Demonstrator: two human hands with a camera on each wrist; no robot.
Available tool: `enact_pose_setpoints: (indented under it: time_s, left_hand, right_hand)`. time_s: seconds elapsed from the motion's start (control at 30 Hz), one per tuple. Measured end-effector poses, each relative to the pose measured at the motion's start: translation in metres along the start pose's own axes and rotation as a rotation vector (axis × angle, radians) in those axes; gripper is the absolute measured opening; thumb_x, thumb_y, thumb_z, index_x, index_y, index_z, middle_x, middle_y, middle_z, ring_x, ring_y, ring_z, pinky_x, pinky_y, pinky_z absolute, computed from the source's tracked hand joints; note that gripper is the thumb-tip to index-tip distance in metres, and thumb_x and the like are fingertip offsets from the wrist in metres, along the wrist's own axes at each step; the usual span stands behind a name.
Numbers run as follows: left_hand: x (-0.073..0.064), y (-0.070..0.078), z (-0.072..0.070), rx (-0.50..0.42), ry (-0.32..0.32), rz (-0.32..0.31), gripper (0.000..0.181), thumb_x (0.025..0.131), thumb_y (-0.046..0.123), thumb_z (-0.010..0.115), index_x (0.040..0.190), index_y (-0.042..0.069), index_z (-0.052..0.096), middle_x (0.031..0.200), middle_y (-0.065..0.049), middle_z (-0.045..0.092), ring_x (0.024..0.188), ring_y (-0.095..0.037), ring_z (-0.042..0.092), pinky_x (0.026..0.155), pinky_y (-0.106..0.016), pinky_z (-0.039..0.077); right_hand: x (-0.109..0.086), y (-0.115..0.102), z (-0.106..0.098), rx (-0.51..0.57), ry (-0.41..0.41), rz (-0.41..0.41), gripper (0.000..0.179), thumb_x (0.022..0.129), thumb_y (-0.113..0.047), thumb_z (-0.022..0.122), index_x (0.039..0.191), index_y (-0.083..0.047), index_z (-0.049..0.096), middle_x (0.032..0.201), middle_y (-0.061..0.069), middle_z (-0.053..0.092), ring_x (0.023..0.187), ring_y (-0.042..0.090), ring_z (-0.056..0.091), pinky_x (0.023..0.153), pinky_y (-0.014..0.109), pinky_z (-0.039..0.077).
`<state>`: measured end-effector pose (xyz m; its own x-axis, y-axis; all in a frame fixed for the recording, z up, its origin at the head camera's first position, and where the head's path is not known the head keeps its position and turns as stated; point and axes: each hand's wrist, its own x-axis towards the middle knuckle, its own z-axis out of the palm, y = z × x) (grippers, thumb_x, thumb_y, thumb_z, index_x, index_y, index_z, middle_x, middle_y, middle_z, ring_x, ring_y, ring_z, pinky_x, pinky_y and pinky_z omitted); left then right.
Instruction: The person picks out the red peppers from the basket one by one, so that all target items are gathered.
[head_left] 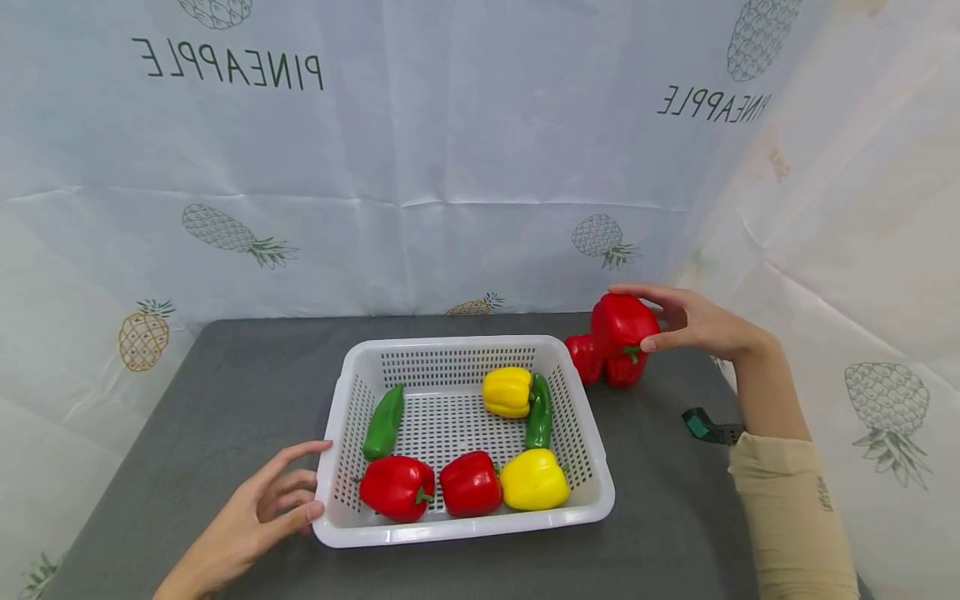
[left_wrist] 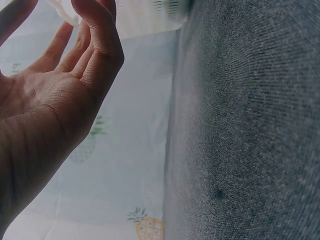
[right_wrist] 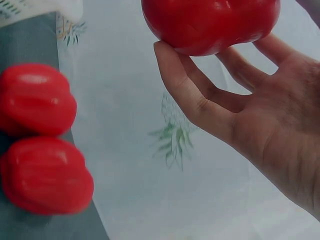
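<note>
My right hand [head_left: 701, 321] holds a red bell pepper [head_left: 622, 321] between thumb and fingers, above the table to the right of the basket. In the right wrist view the held pepper is off the table, with fingertips against its underside. Two more red bell peppers [right_wrist: 47, 175] lie below it, side by side. A white perforated plastic basket [head_left: 465, 531] stands on the table. At its left rim is my left hand [head_left: 251, 517], thumb and forefinger spread and touching or almost touching the edge; the fingers bend loosely without wrapping the rim.
Inside the basket lie two red bell peppers [head_left: 397, 489], two yellow bell peppers [head_left: 534, 480] and two long green peppers [head_left: 385, 423]. The grey tabletop [head_left: 247, 383] meets a pineapple-print curtain [head_left: 450, 250] behind and at the sides. A dark strap hangs by the right sleeve [head_left: 787, 508].
</note>
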<state>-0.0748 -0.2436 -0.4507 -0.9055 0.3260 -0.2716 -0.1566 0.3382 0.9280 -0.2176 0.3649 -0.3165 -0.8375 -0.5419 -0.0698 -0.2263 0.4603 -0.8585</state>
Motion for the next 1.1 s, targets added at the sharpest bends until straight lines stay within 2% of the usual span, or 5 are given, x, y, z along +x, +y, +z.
enact_pose_setpoints:
  time_s: [0.33,0.57,0.83,1.1]
  left_hand:
    - [-0.001,-0.002,0.000,-0.007,-0.008,0.028,0.079,0.105,0.017,0.071,0.169,0.013,0.025,0.136,-0.019,0.070,0.104,-0.008,0.074,0.081,-0.031,0.061]
    - [0.000,0.000,0.001,0.001,0.004,0.005,0.080,0.104,0.018,0.073,0.169,0.014,0.025,0.137,-0.019,0.070,0.104,-0.008,0.074,0.081,-0.031,0.061]
    - [0.000,-0.001,0.000,-0.003,-0.015,0.025,0.079,0.105,0.018,0.072,0.169,0.013,0.025,0.138,-0.020,0.069,0.104,-0.008,0.074,0.081,-0.031,0.061]
    - [0.000,-0.002,-0.001,0.000,-0.013,0.032,0.079,0.105,0.018,0.071,0.169,0.012,0.025,0.137,-0.020,0.070,0.104,-0.008,0.074,0.081,-0.030,0.061]
  right_hand:
    - [-0.027,0.034,-0.014,0.008,0.100,0.051,0.081,0.094,-0.001,0.074,0.166,-0.016,0.040,0.164,-0.005,0.045,0.136,0.009,0.059,0.092,0.038,0.066]
    - [-0.045,0.057,-0.023,-0.010,0.165,0.090,0.084,0.091,-0.003,0.077,0.166,-0.016,0.040,0.159,-0.010,0.046,0.137,0.004,0.054,0.089,0.036,0.066]
    - [-0.061,0.092,-0.026,0.000,0.170,0.167,0.083,0.093,-0.008,0.077,0.166,-0.014,0.038,0.153,-0.015,0.050,0.131,0.003,0.058,0.092,0.035,0.065]
    - [-0.066,0.124,-0.022,0.053,0.158,0.261,0.084,0.094,-0.013,0.077,0.167,-0.014,0.035,0.147,-0.016,0.051,0.128,-0.001,0.055,0.096,0.035,0.064]
